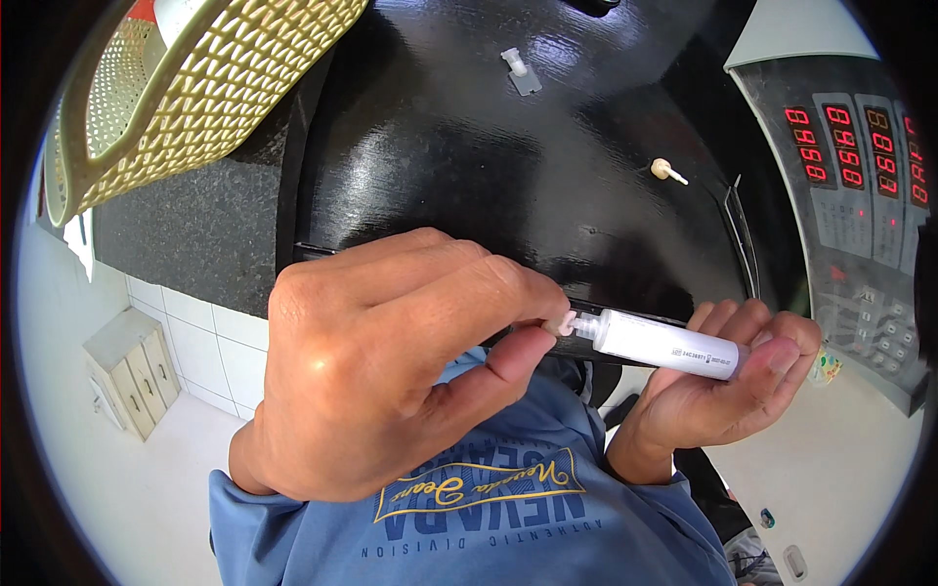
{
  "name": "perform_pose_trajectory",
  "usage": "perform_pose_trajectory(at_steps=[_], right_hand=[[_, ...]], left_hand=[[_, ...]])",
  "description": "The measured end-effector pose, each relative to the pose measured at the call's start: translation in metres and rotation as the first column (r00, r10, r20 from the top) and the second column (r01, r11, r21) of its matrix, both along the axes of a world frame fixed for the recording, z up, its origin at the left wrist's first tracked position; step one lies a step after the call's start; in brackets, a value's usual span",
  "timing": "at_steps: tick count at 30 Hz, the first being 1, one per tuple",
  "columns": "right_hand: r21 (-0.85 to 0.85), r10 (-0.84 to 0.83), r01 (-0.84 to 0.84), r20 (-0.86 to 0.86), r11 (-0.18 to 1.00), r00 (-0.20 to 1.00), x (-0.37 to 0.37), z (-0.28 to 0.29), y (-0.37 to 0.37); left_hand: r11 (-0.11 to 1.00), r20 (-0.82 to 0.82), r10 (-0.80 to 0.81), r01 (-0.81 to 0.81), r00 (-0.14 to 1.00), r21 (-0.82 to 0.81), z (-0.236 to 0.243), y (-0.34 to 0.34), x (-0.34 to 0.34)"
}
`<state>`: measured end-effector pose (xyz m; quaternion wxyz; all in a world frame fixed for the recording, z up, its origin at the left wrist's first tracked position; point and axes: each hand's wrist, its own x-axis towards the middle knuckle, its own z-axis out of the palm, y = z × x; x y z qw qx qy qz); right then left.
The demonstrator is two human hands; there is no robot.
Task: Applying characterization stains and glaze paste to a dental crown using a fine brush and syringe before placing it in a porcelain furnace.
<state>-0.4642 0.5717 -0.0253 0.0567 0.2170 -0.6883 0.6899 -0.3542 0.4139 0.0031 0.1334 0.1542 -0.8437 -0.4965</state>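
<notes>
My right hand (728, 391) is closed around the back end of a white labelled tube (664, 344) with a clear ridged nozzle. The tube lies nearly level, its nozzle pointing left toward my other hand. At that nozzle my left hand (401, 361) pinches a small pinkish-white piece (565, 323) between thumb and index finger. The piece touches or nearly touches the nozzle; my fingertips hide part of it. Both hands are above the near edge of a glossy black table (420, 176).
On the table are a small white nozzle-shaped part on a grey square (520, 73), a cream-coloured tip (668, 171) and thin metal tweezers (743, 239). A machine with red digits (850, 195) stands at right. A pale woven basket (215, 88) is at upper left, over a dark speckled surface (195, 234).
</notes>
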Motion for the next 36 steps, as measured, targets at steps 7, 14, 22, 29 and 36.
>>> perform_pose_trajectory(at_steps=[7,14,22,29,36], right_hand=[[0.004,-0.007,0.007,0.009,1.000,1.000,0.000,0.001,0.001],[-0.133,-0.013,0.017,0.029,0.991,0.999,-0.004,0.003,0.008],[0.297,0.221,-0.146,-0.235,0.944,0.947,-0.012,0.018,0.020],[0.577,0.377,-0.067,-0.436,0.814,0.817,-0.016,0.018,-0.002],[0.699,0.490,-0.068,-0.425,0.712,0.761,-0.014,0.015,-0.004]], left_hand=[[1.000,0.002,-0.014,0.014,1.000,-0.003,0.000,-0.001,0.000],[0.998,-0.030,0.018,-0.016,0.999,0.064,0.000,-0.001,0.003],[0.934,-0.185,0.209,-0.140,0.960,0.329,-0.001,0.000,0.015],[0.795,-0.351,0.380,-0.109,0.856,0.597,-0.015,0.012,0.020],[0.806,-0.395,0.363,-0.071,0.844,0.588,-0.016,0.017,0.019]])
